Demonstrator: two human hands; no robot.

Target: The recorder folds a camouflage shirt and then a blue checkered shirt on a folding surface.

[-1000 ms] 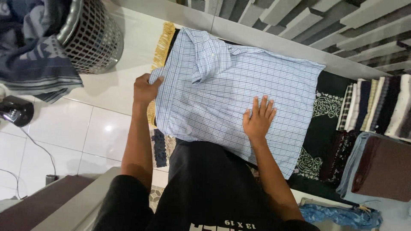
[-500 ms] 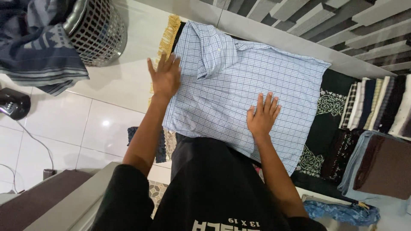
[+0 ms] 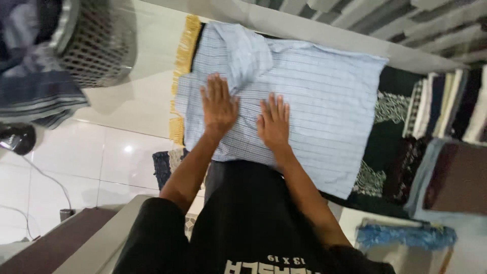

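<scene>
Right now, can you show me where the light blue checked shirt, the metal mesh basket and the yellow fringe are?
light blue checked shirt (image 3: 324,96), head view, flat middle of the cloth.
metal mesh basket (image 3: 96,45), head view, its side wall.
yellow fringe (image 3: 183,48), head view, upper tassels.

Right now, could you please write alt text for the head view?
Both hands, left hand and right hand, press flat on a light blue checked shirt spread over a dark patterned rug; folded clothes lie alongside.
</scene>
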